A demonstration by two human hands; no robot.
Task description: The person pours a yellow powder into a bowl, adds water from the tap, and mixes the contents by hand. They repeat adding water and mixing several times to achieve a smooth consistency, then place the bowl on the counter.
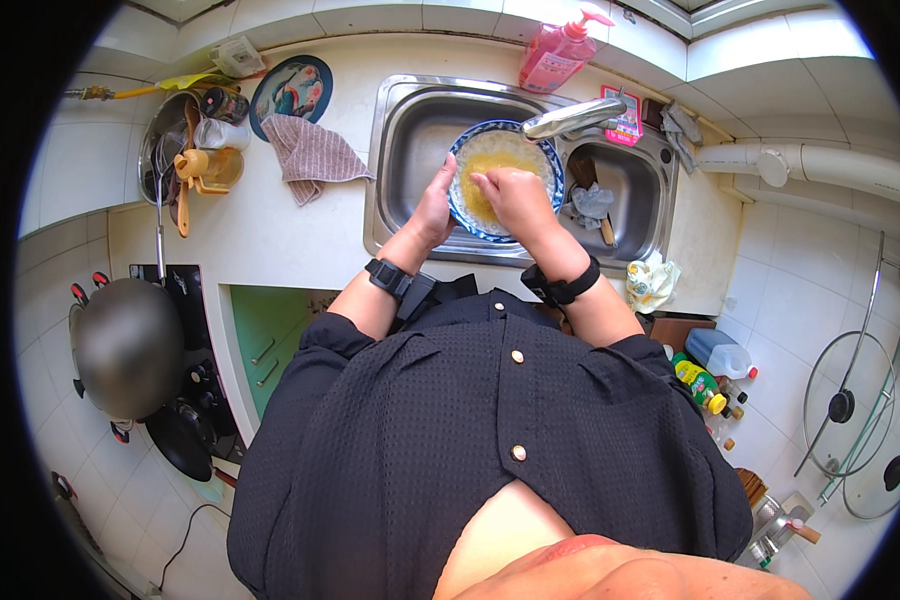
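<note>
A blue-and-white patterned bowl (559, 166) is over the large basin of the steel double sink (412, 97), under the end of the faucet (574, 118). Yellow grains or similar small pieces (495, 161) lie in liquid inside it. My left hand (436, 204) holds the bowl's left rim, thumb on top and fingers beneath. Above the yellow contents is my right hand (514, 193), its fingers curled; whether it grips anything cannot be made out.
A brown striped cloth (315, 154) and a round patterned plate (292, 94) lie left of the sink. A pink pump bottle (557, 56) stands behind it. The small basin holds a brush (583, 172) and a crumpled plastic bag (591, 204). Pans sit far left.
</note>
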